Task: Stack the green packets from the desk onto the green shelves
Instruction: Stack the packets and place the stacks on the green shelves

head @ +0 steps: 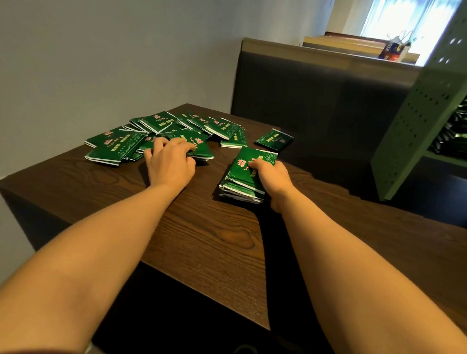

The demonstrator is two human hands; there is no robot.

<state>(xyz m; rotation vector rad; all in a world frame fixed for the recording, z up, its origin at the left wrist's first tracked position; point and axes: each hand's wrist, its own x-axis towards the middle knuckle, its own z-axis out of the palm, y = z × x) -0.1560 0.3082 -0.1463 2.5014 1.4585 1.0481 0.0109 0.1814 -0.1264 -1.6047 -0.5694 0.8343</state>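
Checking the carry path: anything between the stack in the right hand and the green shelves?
Yes. The shelves' perforated side panel faces the desk, so the stack in the right hand must go round it to the open front. One loose packet lies on the desk toward it.

Packet lettering illegible, shelving cropped
Print on the green packets (157, 124) blurs; the green shelves (423, 110) run off frame at 3 o'clock; the stack (244, 175) hides fingers of the right hand (272, 181).

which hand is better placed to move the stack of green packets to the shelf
Right: the right hand grips the neat stack of green packets, and the green perforated metal shelf stands on that side.
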